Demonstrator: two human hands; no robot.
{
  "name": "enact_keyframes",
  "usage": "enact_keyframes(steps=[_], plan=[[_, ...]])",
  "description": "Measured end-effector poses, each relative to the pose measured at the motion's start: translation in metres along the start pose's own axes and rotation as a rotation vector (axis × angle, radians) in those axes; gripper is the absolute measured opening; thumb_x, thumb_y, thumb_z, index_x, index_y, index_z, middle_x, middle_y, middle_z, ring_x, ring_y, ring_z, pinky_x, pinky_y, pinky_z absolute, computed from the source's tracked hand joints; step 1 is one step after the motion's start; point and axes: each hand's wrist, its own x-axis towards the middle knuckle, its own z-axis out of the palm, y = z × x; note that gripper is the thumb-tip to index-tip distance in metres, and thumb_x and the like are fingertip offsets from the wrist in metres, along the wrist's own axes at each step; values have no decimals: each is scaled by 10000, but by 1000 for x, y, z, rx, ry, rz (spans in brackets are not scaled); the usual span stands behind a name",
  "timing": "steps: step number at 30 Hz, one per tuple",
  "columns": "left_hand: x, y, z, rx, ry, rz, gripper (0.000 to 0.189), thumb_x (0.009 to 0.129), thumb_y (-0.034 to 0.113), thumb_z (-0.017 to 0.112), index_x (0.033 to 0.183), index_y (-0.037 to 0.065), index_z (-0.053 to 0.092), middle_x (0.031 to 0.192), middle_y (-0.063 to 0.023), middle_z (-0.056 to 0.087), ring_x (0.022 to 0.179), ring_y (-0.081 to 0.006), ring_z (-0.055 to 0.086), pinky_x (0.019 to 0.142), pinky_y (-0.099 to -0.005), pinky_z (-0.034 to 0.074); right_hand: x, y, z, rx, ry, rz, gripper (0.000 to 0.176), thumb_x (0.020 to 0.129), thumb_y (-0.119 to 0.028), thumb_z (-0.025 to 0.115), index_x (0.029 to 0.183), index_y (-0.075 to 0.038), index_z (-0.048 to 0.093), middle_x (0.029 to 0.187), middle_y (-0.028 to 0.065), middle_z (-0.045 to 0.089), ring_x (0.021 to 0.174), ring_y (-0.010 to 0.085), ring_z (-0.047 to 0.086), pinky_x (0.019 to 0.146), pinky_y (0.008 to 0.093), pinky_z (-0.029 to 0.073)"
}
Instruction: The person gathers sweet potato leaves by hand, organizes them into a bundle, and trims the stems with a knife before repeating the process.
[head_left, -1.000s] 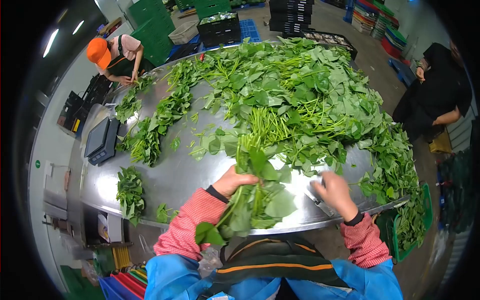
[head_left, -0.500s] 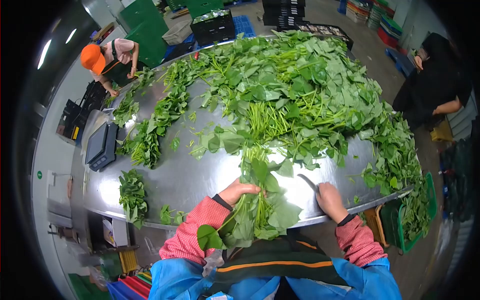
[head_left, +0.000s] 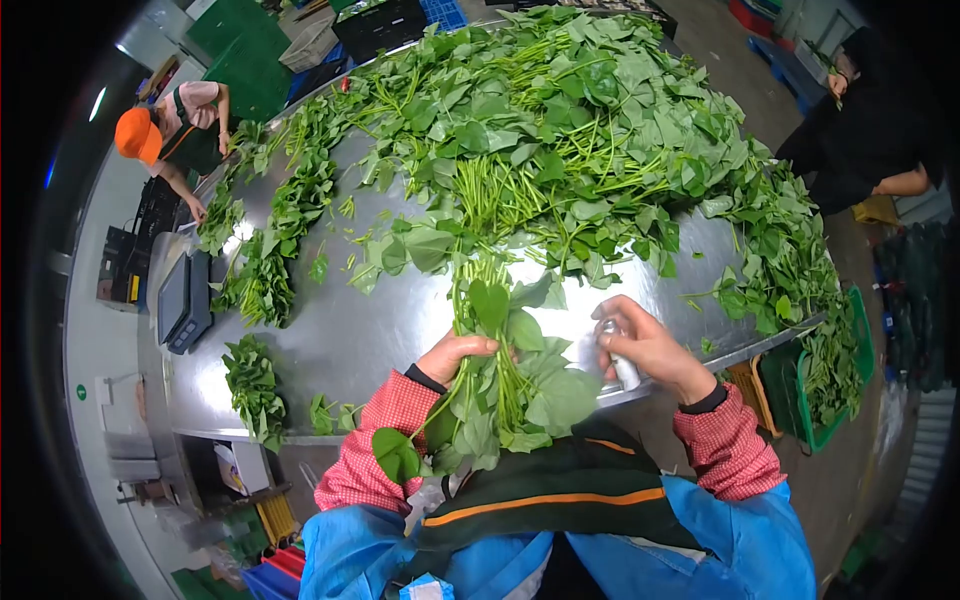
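At the near edge of a metal table (head_left: 375, 335), the left hand (head_left: 452, 356) clamps a bunch of leafy greens (head_left: 508, 385), its long axis running away from the body. To the bunch's right, apart from it, the right hand (head_left: 655, 352) curls round a shiny, partly hidden tool (head_left: 626, 372); broad leaves (head_left: 560, 398) spread between. Heaped greens (head_left: 590, 150) lie beyond.

A bunch of leafy greens (head_left: 512, 372), with pale stems and broad, partly heart-shaped leaves, is gripped in the left hand (head_left: 452, 358), stems toward the far side, leaves spreading near. To its right, a silvery tool (head_left: 627, 374), partly hidden, sits in the right hand (head_left: 645, 350).
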Motion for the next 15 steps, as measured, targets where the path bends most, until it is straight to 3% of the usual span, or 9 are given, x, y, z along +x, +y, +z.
enact_keyframes(steps=[1,4,5,8,9,12,15], plan=[[-1,1,3,9,5,-9,364,771,140,622,1084,-42,584,944,-148,652,907,-255,633,879,-370,492,0,0,-3,28,-43,51,244,885,-71,594,1104,-30,493,807,27,518,702,123,559,617,288,473],[-2,1,8,18,7,-27,385,775,152,618,1102,-48,583,965,-154,654,923,-259,633,889,-366,488,3,-4,6,-445,88,-152,213,899,-113,588,1084,-30,521,844,30,550,799,147,585,695,337,479],[0,-1,8,12,-2,-29,394,778,157,616,1112,-49,581,974,-156,655,928,-261,633,892,-367,487,5,0,8,-515,92,-281,214,888,-119,584,1079,-31,543,879,74,586,862,204,608,734,354,473],[3,-1,13,-40,0,-58,465,776,100,603,1212,-31,505,1005,-155,646,928,-256,630,874,-373,496,5,-2,14,-872,97,-485,260,875,-118,570,1121,-38,546,874,124,585,831,267,606,711,358,474],[4,0,17,-63,3,-71,507,775,69,598,1257,-22,469,1016,-153,641,926,-252,629,863,-376,500,2,-7,17,-949,71,-468,277,849,-84,558,1124,-59,572,917,134,582,792,323,588,704,356,487],[9,-2,27,38,-20,-84,404,794,153,605,1139,-54,567,1013,-155,651,935,-265,632,899,-378,484,9,-8,28,-1217,162,-655,178,845,-122,572,1001,-39,548,805,122,560,708,305,613,593,383,489],[17,-5,43,112,5,-102,420,794,102,600,1183,-40,530,994,-141,648,912,-253,635,876,-374,493,26,-1,34,-1354,160,-637,135,804,-105,592,886,-38,508,769,117,559,633,299,609,540,377,494]])
